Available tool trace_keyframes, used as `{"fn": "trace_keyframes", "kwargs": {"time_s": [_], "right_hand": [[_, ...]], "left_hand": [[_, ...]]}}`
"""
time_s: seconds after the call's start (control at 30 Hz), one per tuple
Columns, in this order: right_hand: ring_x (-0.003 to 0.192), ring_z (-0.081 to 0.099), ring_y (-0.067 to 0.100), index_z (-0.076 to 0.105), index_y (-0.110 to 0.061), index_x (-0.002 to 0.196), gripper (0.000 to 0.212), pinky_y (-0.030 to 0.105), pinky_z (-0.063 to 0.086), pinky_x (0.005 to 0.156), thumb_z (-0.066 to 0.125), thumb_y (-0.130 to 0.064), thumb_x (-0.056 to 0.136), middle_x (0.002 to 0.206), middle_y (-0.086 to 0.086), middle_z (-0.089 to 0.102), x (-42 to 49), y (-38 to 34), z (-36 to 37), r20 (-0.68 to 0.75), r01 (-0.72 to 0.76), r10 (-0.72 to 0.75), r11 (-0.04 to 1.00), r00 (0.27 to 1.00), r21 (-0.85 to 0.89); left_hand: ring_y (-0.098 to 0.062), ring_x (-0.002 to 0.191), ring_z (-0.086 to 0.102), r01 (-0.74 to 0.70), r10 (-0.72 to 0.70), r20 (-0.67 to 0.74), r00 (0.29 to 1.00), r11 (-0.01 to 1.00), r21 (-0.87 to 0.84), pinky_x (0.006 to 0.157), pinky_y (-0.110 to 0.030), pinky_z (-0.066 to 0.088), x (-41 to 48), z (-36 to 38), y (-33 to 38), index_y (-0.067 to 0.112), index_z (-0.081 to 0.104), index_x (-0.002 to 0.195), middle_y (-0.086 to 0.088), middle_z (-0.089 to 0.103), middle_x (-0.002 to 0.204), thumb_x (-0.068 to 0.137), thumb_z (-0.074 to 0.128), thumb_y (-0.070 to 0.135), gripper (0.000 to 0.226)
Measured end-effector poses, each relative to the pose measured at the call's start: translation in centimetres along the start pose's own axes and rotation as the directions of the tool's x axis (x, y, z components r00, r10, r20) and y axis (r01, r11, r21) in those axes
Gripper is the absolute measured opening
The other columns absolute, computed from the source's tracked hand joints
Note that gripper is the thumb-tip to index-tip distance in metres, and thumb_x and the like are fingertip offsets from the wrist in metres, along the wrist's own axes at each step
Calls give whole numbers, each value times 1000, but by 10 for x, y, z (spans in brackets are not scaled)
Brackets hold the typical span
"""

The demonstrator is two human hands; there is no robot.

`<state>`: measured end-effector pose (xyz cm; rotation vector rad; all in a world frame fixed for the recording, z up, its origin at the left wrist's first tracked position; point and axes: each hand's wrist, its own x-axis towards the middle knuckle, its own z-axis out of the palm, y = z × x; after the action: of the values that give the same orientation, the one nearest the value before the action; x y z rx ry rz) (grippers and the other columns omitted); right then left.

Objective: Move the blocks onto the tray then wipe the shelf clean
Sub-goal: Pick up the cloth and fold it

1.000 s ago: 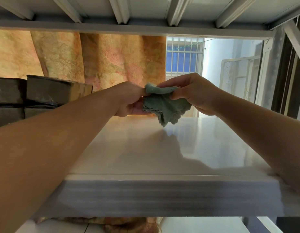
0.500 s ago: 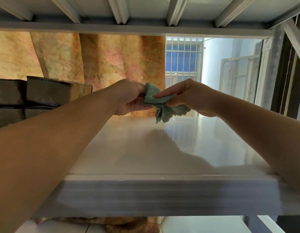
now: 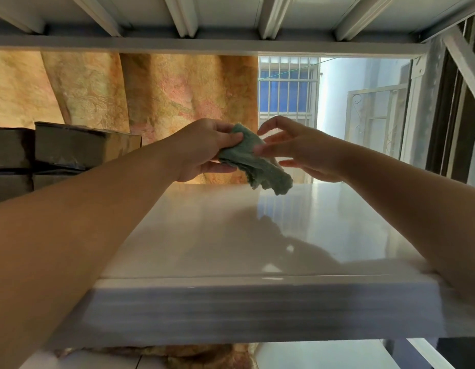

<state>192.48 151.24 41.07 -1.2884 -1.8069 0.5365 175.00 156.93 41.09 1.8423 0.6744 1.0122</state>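
Observation:
A green cloth (image 3: 253, 162) hangs bunched above the far edge of the glossy white shelf (image 3: 231, 235). My left hand (image 3: 204, 150) pinches the cloth's upper end between thumb and fingers. My right hand (image 3: 297, 149) is beside the cloth with its fingers spread and relaxed; its thumb tip lies against the cloth's right side without gripping it. No blocks or tray are visible.
Dark boxes (image 3: 58, 150) are stacked at the left on the shelf level. A patterned curtain (image 3: 164, 97) hangs behind. The upper shelf's metal ribs (image 3: 231, 20) run overhead. A barred window (image 3: 287, 89) and a white gate (image 3: 377, 115) lie beyond at right.
My right hand has let go of the cloth and spread its fingers. The cloth now hangs from my left hand alone, drooping to the right.

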Motion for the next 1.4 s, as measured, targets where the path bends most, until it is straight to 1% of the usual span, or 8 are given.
{"fn": "trace_keyframes", "kwargs": {"time_s": [0.1,0.47,0.6,0.73,0.83,1.0,1.23,1.4], "right_hand": [[98,63,16,46,-24,125,55,24,53,80,68,-19,75,112,5,63,-3,2,2,156,-37,35,999,987,8],[77,67,13,62,-17,103,18,25,60,69,61,-8,87,92,3,67,-5,-1,-3,38,-109,103,972,994,210],[75,69,20,58,-7,114,26,23,59,59,60,-2,89,100,12,63,-5,1,-3,-91,-144,192,913,977,382],[62,61,15,57,-8,105,13,15,49,45,55,-3,93,89,11,58,-6,2,-5,-171,-134,197,938,965,320],[60,56,13,56,-8,107,13,18,45,50,51,-5,95,86,9,56,-5,2,-3,-180,-108,151,968,972,227],[61,55,12,54,-10,108,13,24,44,60,55,-11,94,80,6,57,-3,4,7,-214,-128,150,985,965,114],[79,58,14,50,-9,116,30,16,53,57,63,-9,89,97,7,56,-5,3,-3,-295,-119,203,953,934,278],[80,56,16,49,-13,120,36,23,51,66,62,-4,88,97,8,56,-5,2,-8,-287,-92,205,928,936,362]], "left_hand": [[-12,84,65,-88,87,34,996,996,18,66,-23,60,-1,-1,2,25,61,95,0,64,93,95,51,18,12],[-10,75,61,-220,227,-231,946,974,55,55,-20,57,10,-7,-1,23,62,94,2,59,89,92,57,22,5],[-13,77,65,-140,130,-119,984,987,-77,61,-21,59,9,-8,-1,17,60,95,-4,63,91,87,63,16,9],[-15,82,66,29,-26,44,999,996,-83,69,-22,59,8,-8,-7,14,53,120,-8,66,98,81,67,6,43],[-15,81,64,70,-70,15,997,997,-23,69,-24,54,10,-9,-10,13,44,135,-6,66,98,81,67,4,59],[-18,83,61,148,-146,-27,989,985,84,74,-28,49,9,-10,-16,9,50,125,-9,64,98,82,68,3,47],[-15,84,60,143,-146,73,987,988,50,78,-28,49,4,-13,-10,12,61,102,0,64,93,85,64,28,23],[-16,73,67,82,-81,14,997,995,-49,67,-25,58,5,-12,-8,8,58,115,-6,67,92,91,58,17,26]]}}
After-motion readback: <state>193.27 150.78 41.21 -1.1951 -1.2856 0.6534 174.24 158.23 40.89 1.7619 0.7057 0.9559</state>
